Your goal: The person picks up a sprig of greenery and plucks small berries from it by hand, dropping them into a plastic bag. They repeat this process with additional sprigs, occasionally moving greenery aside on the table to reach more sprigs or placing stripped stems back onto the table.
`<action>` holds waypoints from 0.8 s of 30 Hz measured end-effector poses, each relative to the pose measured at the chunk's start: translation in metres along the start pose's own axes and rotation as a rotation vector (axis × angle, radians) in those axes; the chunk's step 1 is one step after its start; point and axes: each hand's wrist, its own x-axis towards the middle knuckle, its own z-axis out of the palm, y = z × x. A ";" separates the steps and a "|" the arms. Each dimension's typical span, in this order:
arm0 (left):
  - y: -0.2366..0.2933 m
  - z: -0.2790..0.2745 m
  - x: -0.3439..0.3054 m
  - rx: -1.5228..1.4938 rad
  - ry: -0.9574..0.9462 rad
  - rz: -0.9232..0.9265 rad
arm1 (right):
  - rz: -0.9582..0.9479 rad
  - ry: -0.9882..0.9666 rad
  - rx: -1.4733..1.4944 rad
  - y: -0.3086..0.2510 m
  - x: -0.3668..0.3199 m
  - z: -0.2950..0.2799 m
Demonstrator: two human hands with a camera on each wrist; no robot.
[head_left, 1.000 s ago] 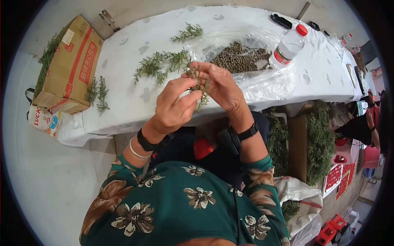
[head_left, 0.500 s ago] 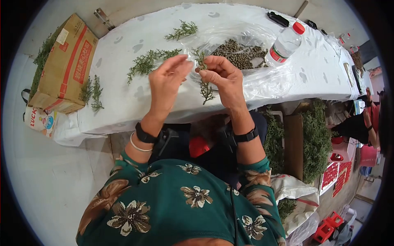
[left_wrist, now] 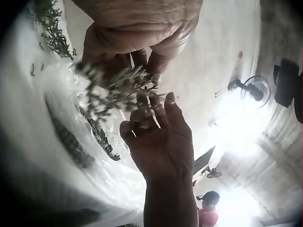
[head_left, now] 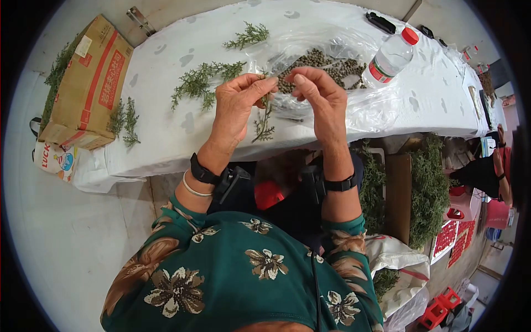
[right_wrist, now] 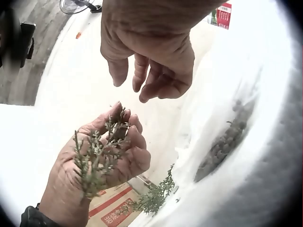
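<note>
A green conifer sprig (head_left: 264, 126) hangs below the fingers of my left hand (head_left: 235, 108), pinched between thumb and fingers near its top end. In the right wrist view the sprig (right_wrist: 97, 161) lies across that palm. My right hand (head_left: 327, 105) is just to the right, apart from it. Its fingers bend loosely and, in the right wrist view, the thumb stands away from them with nothing visible between. Behind both hands, small round brown seed cones (head_left: 315, 61) lie on a clear plastic sheet (head_left: 365, 105).
More sprigs (head_left: 202, 80) lie on the white-covered table (head_left: 160, 110). A cardboard box (head_left: 91, 83) with greenery stands at left, a red-capped bottle (head_left: 390, 58) at right. Below the table's right side, a box (head_left: 398, 193) borders heaped greenery (head_left: 428, 193). Another person (head_left: 489, 171) is farther right.
The sprig has passed from the right hand's fingers to the left hand's pinch. The right hand has drawn away to the right, and the left hand has closed in on the sprig.
</note>
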 end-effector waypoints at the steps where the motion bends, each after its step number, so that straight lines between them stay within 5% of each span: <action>1: 0.000 0.000 -0.001 -0.001 0.000 -0.009 | -0.020 0.005 -0.008 0.000 0.000 0.000; 24: -0.011 0.011 -0.008 0.169 -0.112 -0.059 | 0.066 -0.075 0.152 0.010 -0.001 -0.004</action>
